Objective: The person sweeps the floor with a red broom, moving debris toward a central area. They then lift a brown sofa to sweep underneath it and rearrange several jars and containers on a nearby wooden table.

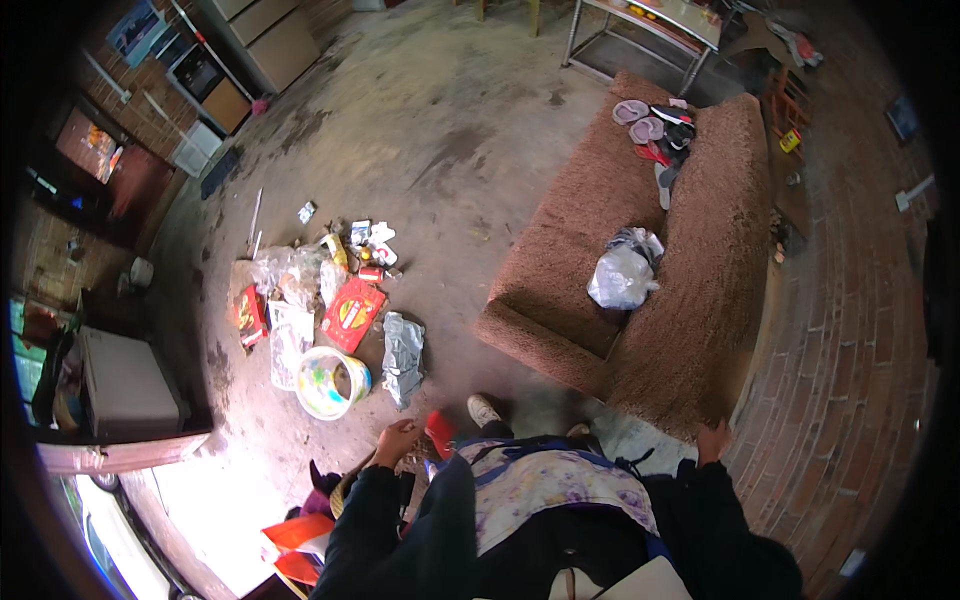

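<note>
My left hand point(396, 442) hangs in front of me with loosely curled fingers, and I see nothing in it. Just right of it is a red object point(440, 433), too partly seen to name. My right hand point(712, 442) is at the near end of the back of a sofa with a brown textured cover point(712, 300); whether it grips the cover or only overlaps it in view, I cannot tell. A patterned plastic bucket point(312, 382) stands on the floor ahead of my left hand, beside a crumpled silver bag point(403, 360).
Litter, including a red box point(352, 315), plastic bags point(289, 270) and a can point(370, 274), covers the floor ahead left. A tied plastic bag point(622, 277) and several shoes point(646, 130) lie on the sofa. A metal-legged table point(675, 22) stands beyond; a brick wall point(840, 322) runs along the right.
</note>
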A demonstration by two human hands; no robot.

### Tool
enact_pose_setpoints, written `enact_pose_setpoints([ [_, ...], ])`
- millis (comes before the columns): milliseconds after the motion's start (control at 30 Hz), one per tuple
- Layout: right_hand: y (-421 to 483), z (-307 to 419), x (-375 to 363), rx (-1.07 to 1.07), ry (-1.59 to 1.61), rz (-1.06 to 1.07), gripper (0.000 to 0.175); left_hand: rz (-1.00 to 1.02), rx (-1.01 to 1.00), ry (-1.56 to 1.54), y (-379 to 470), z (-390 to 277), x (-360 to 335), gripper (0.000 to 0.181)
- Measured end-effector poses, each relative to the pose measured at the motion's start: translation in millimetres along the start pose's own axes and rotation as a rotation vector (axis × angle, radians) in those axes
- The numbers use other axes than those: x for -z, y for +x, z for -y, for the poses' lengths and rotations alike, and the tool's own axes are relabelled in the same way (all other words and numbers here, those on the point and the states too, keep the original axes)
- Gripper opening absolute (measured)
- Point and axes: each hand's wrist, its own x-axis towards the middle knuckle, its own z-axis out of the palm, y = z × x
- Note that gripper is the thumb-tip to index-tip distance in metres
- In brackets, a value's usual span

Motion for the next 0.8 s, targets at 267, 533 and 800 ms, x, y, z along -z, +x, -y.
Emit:
enact_pose_setpoints([
  [267,26.8,109.4,-23.0,0.969,-0.657,0.008,0.021,-0.142,0.077,-0.293,-11.0,9.2,75.6,0.048],
  [533,20.6,314.4,-47.9,0.589,0.639,0.563,0.025,-0.13,-0.171,-0.105,52.3,-45.7,146.2,0.041],
  [800,22.9,468.8,-74.4,0.038,0.756,0.782,0.014,-0.327,-0.327,-0.044,162.3,-184.1,304.0,0.046],
])
